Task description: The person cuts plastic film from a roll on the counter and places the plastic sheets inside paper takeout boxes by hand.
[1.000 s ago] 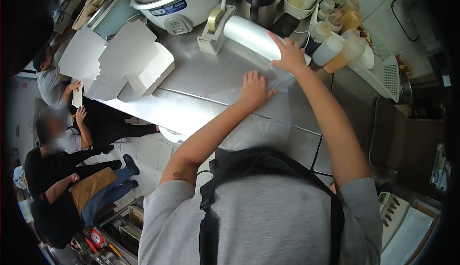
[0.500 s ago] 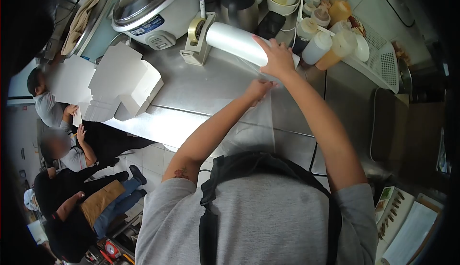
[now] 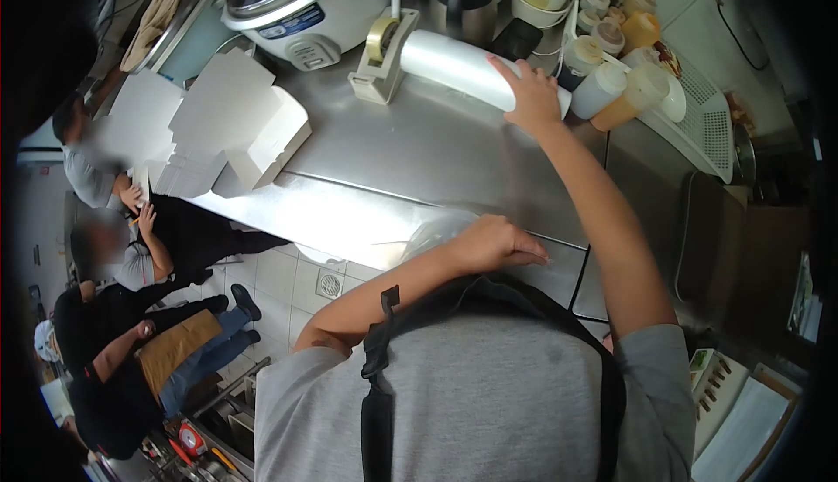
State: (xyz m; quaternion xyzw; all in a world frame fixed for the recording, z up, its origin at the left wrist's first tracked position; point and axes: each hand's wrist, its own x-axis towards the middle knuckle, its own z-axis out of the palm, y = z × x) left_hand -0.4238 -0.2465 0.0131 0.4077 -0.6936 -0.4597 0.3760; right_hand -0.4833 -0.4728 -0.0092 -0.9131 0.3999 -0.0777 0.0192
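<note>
Near the counter's front edge, close to my chest, my left hand (image 3: 502,245) is closed in a pinch on clear plastic (image 3: 439,227). The crumpled sheet shows beyond my wrist; part of it is hidden by my arm. My right hand (image 3: 532,98) is wrapped over the right end of a white plastic roll (image 3: 458,70), which lies at the back of the steel counter (image 3: 384,146). Beside the roll's left end stands a tape dispenser (image 3: 384,56). The two hands are well apart.
White open boxes (image 3: 271,137) are on the left, below a rice cooker (image 3: 305,15). Sauce bottles (image 3: 640,94), a perforated tray (image 3: 703,124) and a dark jug (image 3: 463,2) stand at the back. Several other people (image 3: 113,377) are at the left.
My left hand has drawn back from the roll toward my chest, with the clear plastic coming along. My right hand has stayed on the roll. The camera view has shifted slightly.
</note>
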